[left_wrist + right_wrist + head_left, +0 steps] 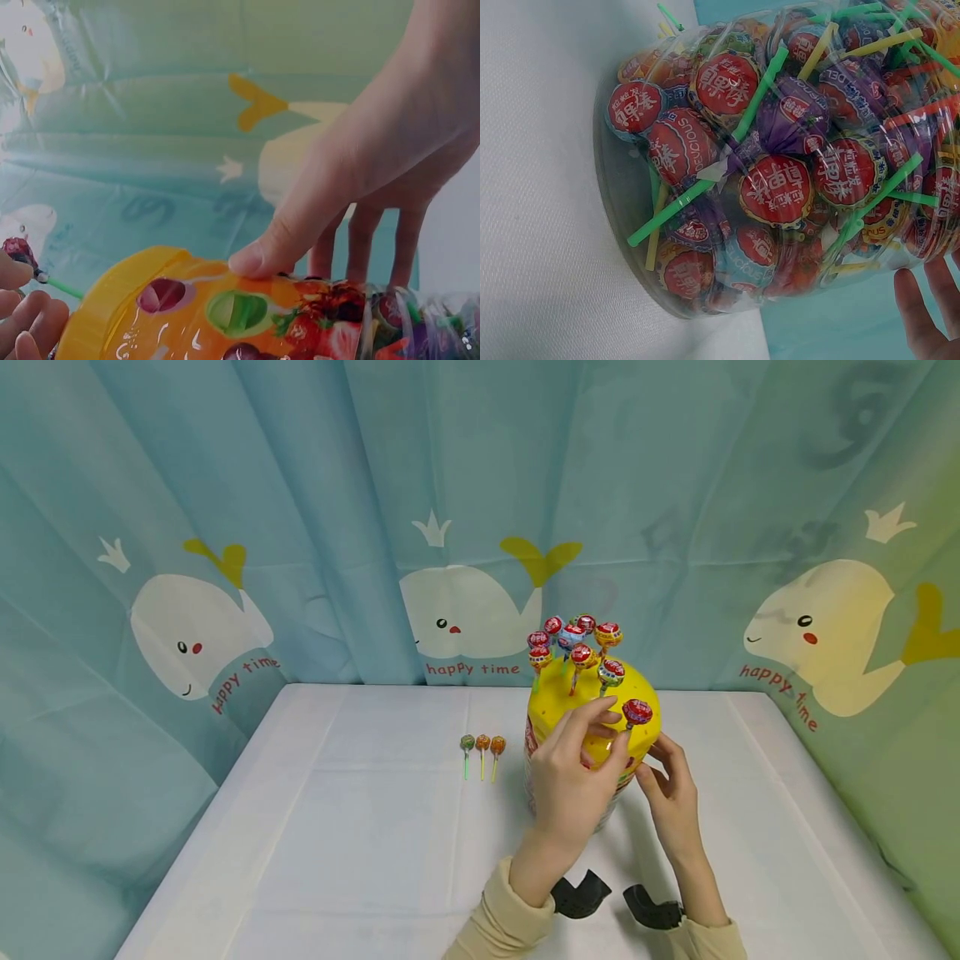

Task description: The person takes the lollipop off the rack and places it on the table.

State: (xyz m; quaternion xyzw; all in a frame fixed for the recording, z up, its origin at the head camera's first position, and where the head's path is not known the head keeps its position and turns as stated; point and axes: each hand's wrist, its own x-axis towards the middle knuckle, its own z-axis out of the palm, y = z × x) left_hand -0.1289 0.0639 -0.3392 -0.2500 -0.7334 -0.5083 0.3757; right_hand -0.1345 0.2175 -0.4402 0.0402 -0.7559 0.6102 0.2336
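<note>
A tall clear jar [780, 187] full of wrapped lollipops wears a yellow lid [551, 702]. Several lollipops [581, 656] stand upright in the lid. One with a red and purple wrapper [637, 712] stands near its right edge; its green stick [64, 287] meets the lid. My left hand [570, 781] hovers over the lid's near side, thumb and index finger spread beside that lollipop, with a gap between them. From the right, my right hand [672, 797] grips the jar just under the lid, thumb [251, 259] on the near side and fingers behind.
Three lollipops [483, 743], one green and two orange, lie in a row on the white tabletop [360, 827], left of the jar. Black wrist mounts [581, 895] sit at both wrists. A blue-green curtain [300, 485] with whale prints hangs behind the table.
</note>
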